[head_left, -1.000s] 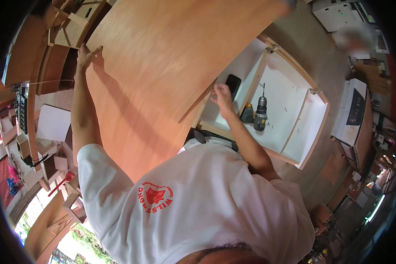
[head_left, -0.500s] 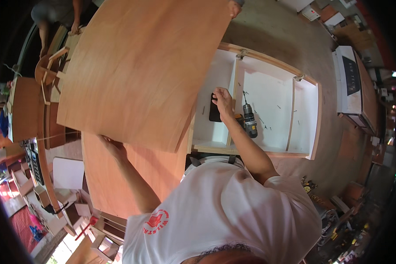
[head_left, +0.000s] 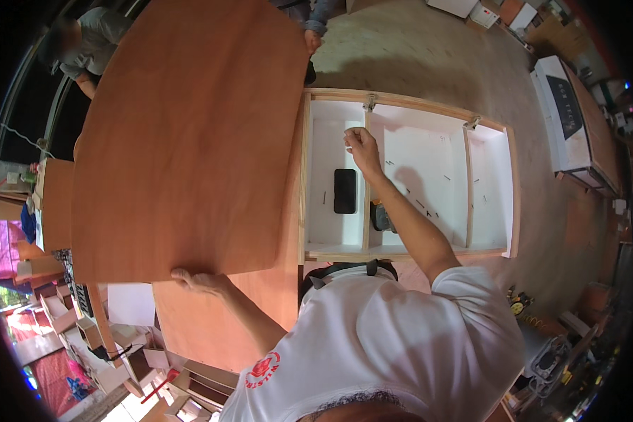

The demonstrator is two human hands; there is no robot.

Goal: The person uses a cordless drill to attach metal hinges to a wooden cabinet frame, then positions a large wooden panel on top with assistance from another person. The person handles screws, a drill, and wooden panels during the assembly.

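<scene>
My left hand (head_left: 198,281) grips the near edge of a large reddish-brown plywood panel (head_left: 190,155), fingers wrapped round it. The panel is raised over a second brown board (head_left: 232,323). My right hand (head_left: 363,149) hangs over a shallow white-lined cabinet (head_left: 415,250) with wooden edges. Its fingers are curled together, and I cannot make out what they hold, if anything. Below that hand a black phone (head_left: 344,191) lies in the left compartment. A power drill (head_left: 381,216) is mostly hidden under my right forearm. Several screws (head_left: 420,204) are scattered in the middle compartment.
Another person's hand (head_left: 313,41) is at the panel's far right corner. A second person (head_left: 102,42) bends at the far left beside the panel. Metal hinges (head_left: 370,103) sit on the cabinet's far rail. A large box (head_left: 577,119) stands on the floor at right.
The plywood panel has shifted left and nearer, with my left hand on its edge. My right hand has moved away from the phone, toward the cabinet's far side. My forearm now covers most of the drill.
</scene>
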